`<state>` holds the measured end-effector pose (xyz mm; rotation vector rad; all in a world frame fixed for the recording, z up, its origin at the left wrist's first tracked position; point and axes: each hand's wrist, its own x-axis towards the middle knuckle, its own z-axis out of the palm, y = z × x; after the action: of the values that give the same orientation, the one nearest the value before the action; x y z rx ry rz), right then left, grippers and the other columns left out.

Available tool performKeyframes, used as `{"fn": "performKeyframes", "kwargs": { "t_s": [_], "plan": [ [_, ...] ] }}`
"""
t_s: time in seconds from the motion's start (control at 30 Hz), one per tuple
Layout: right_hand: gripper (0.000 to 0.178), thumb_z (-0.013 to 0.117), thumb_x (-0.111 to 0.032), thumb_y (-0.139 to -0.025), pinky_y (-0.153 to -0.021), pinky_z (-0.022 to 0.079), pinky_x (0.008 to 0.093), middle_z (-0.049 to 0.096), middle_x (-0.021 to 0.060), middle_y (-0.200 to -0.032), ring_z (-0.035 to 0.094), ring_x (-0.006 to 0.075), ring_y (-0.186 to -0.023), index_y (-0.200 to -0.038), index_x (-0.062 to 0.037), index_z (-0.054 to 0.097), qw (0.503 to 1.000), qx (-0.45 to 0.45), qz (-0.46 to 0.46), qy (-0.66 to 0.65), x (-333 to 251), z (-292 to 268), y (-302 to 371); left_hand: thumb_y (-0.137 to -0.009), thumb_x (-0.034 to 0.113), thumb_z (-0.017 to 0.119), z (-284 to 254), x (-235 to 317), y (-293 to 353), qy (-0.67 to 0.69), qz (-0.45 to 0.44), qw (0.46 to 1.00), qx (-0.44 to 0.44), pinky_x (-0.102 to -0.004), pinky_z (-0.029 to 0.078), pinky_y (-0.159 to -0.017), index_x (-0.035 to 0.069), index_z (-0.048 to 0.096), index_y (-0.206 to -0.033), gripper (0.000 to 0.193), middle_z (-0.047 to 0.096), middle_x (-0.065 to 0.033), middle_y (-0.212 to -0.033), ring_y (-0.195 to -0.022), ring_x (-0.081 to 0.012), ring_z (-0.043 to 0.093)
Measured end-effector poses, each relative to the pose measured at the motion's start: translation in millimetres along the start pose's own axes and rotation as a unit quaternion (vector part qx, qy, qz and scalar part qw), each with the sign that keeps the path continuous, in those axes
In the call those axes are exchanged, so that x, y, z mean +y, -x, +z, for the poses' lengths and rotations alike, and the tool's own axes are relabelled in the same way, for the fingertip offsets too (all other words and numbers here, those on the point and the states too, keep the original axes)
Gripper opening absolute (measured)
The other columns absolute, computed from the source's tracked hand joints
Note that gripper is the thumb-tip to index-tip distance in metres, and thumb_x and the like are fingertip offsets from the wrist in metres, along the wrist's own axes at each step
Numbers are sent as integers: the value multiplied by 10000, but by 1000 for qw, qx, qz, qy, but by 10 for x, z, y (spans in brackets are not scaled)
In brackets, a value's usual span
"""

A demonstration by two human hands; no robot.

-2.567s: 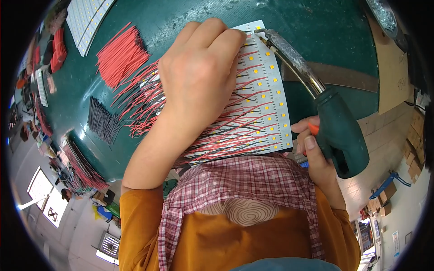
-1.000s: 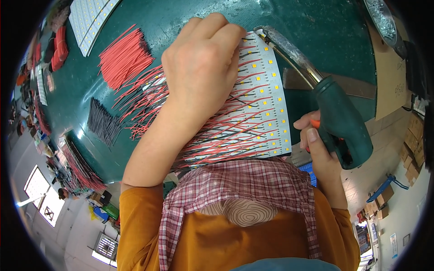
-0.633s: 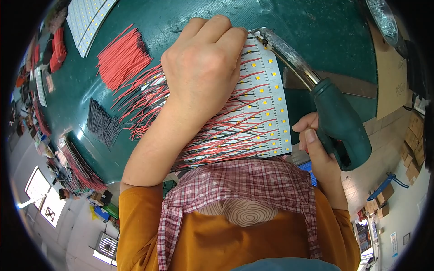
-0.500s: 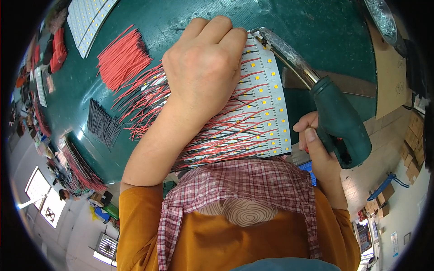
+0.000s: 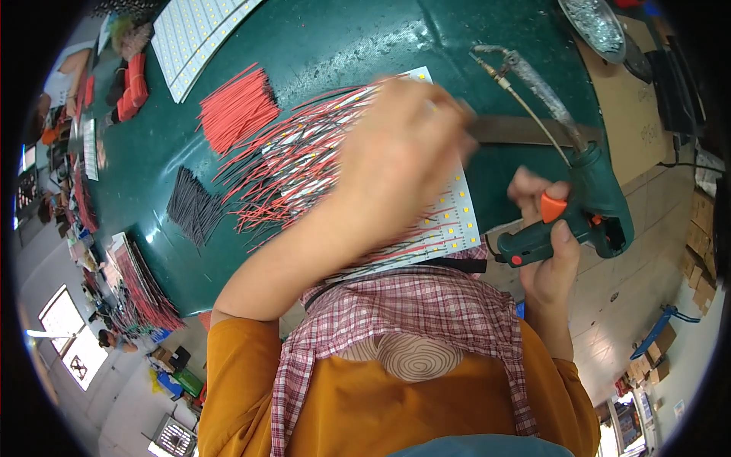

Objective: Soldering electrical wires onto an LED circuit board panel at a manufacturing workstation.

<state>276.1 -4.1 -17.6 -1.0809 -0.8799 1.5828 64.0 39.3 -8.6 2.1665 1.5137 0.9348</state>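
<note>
On the green table [image 5: 320,46], directly in front of the person: one white LED board [image 5: 461,196], yellow LEDs in columns, red and black wires lying across it and trailing off its left side. LED and wire totals: can't count, the left hand [image 5: 403,152] covers part and the wires overlap.

Left hand is over the board, motion-blurred, fingers toward the right edge; can't tell whether they're pinching anything.

Right hand [image 5: 550,278] sits right of the board, fingers wrapped around the handle of one green soldering gun [image 5: 605,183]. One orange trigger [image 5: 553,207] on it, one red dot at the handle end. Gun tip [image 5: 481,50] is up past the board's far right corner, apart from it.

Loose stock left of the board: one pile of red wires [image 5: 240,110], one smaller pile of black wires [image 5: 194,206] nearer the person. Farther up-left, white LED sheets [image 5: 198,49], stacked; exact count unclear. Lower left, one bunch of wired strips [image 5: 145,286] near the table edge.

Right side: one flat metal strip [image 5: 525,131] behind the gun, one metal dish [image 5: 598,30] of shiny bits, cardboard [image 5: 628,99] with faint dark marks, too small to read.
</note>
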Motion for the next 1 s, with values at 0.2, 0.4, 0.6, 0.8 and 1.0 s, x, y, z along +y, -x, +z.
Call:
{"fn": "performKeyframes", "kwargs": {
  "t_s": [0.2,0.4,0.6,0.8,1.0],
  "plan": [
    [673,425,-538,-912,-1089,263,488,412,204,-1370,361,336,-1305,-1371,-49,366,971,-88,-72,-208,129,-92,-37,-730,181,753,484,707,134,435,-188,837,-274,-324,475,-754,13,536,-1133,487,620,-141,-927,-868,-227,608],
    [177,474,-76,-893,-909,478,358,584,130,-1005,580,230,-954,-1031,27,511,829,140,-27,-541,604,-1215,-6,-770,85,717,424,696,249,537,-271,778,-181,-223,455,-619,9,543,-1114,393,568,21,-812,-699,-50,528],
    [166,410,-42,-906,-527,488,262,434,31,-559,460,135,-493,-751,-83,455,611,476,111,-622,2045,-2839,-281,-772,95,734,303,712,330,493,-279,813,-133,-197,444,-588,4,571,-979,279,573,11,-738,-642,-40,526],
    [181,480,-89,-931,-414,341,215,425,-26,-610,376,76,-465,-1093,-35,539,859,412,32,-301,1422,-2821,-302,-769,87,702,83,675,383,435,-306,843,-75,-240,450,-571,-4,559,-844,186,599,-61,-657,-579,-109,561],
    [260,564,-121,-874,-497,368,267,375,-3,-587,353,114,-491,-1086,24,522,914,266,-257,-164,-971,-3365,426,-784,184,700,27,467,286,452,-254,855,-31,-205,374,-509,14,579,-858,221,596,-32,-624,-561,-64,528]
  ]
}}
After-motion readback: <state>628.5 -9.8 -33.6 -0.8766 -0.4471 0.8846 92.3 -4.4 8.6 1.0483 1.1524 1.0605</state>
